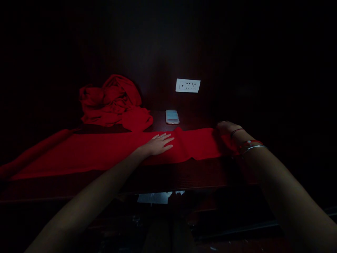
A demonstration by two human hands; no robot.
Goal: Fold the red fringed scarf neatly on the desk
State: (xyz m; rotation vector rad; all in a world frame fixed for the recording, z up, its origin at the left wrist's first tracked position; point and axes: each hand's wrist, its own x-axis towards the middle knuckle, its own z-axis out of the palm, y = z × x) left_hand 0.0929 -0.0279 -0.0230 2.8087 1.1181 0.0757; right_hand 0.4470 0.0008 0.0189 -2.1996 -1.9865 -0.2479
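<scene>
A long strip of red cloth lies spread from left to right along a dark wooden surface, with a small ridge near its middle. My left hand, wearing a ring, rests flat on the cloth with its fingers spread. At the strip's right end, my right hand is curled over the cloth, which bunches in shadow under the wrist. Its fingertips are hidden in the dark. Behind the strip, at the left, sits a crumpled heap of red cloth.
A phone-like flat object with a blurred face lies behind the strip. A white socket plate is set in the dark back panel. Below the surface's front edge, pale paper-like pieces show. Much of the scene is too dark to make out.
</scene>
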